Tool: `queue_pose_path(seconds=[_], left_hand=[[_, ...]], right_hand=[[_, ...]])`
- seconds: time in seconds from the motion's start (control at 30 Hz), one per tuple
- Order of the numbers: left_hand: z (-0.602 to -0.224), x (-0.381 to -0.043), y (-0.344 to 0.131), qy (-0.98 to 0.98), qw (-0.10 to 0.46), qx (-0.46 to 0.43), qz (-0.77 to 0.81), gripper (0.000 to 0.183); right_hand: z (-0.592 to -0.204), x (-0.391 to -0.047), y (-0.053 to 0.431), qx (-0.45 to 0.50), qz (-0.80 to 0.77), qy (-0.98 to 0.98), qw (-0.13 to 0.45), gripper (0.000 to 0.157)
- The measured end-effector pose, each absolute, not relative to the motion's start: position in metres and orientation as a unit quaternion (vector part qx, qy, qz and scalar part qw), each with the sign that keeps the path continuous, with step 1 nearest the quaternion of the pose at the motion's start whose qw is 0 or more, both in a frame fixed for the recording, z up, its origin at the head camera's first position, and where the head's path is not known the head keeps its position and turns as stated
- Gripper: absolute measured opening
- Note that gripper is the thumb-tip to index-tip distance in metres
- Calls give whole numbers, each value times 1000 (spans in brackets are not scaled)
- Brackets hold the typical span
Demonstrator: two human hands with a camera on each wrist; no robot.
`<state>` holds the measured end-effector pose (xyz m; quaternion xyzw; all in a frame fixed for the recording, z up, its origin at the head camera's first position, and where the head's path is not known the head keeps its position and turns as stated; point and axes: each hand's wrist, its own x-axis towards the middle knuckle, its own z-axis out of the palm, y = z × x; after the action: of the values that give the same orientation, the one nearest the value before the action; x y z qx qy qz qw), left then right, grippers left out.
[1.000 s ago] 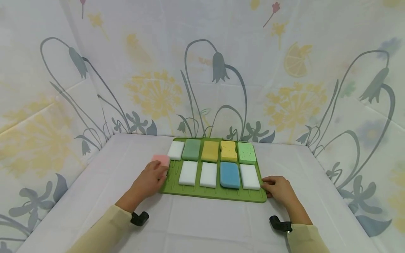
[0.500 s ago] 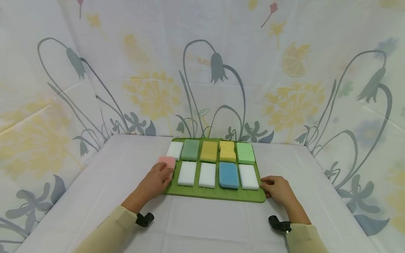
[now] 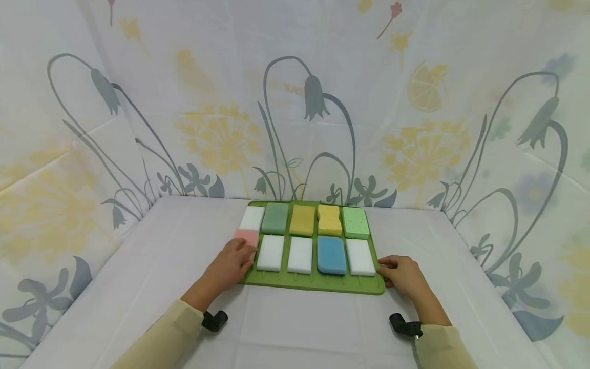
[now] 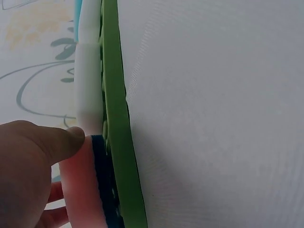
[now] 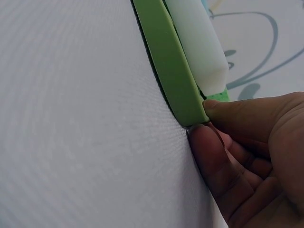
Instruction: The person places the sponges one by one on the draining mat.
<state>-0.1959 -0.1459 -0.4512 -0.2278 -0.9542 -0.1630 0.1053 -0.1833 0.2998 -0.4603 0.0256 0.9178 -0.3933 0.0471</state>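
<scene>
My left hand [image 3: 228, 264] grips a pink sponge [image 3: 247, 236] by its sides, at the left end of the front row on a green ridged drying mat [image 3: 309, 283]. In the left wrist view, the thumb presses the near edge of the pink sponge [image 4: 80, 187], whose underside is a dark blue scouring layer close over the mat. A white sponge [image 3: 270, 252] lies just to its right. At the opposite end, my right hand [image 3: 405, 277] pinches the mat's front right corner [image 5: 187, 107] between thumb and index finger.
Two rows of sponges lie on the mat: white ones, a blue one [image 3: 331, 255], grey-green [image 3: 275, 219], mustard [image 3: 302, 220], yellow [image 3: 329, 220] and speckled light green [image 3: 355, 223]. A white cloth [image 3: 304, 328] covers the table; a flower-printed curtain [image 3: 295, 102] stands behind.
My left hand has brought the pink sponge rightward from over the mat's left edge into line in front of the back-left white sponge. The right hand has kept its pinch on the corner.
</scene>
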Motion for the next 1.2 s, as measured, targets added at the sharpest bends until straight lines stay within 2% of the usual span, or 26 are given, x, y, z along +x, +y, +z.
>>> queue_pose_path(seconds=[0.8,1.2], left_hand=[[-452,-193,-141,-957,104,-212,-170,28],[-450,-192,-129,-955,116,-213,-172,43]], right_hand=[[-464,-185,298,28,-389,919,46,36],[-455,-175,308,26,-352,934,50,37]])
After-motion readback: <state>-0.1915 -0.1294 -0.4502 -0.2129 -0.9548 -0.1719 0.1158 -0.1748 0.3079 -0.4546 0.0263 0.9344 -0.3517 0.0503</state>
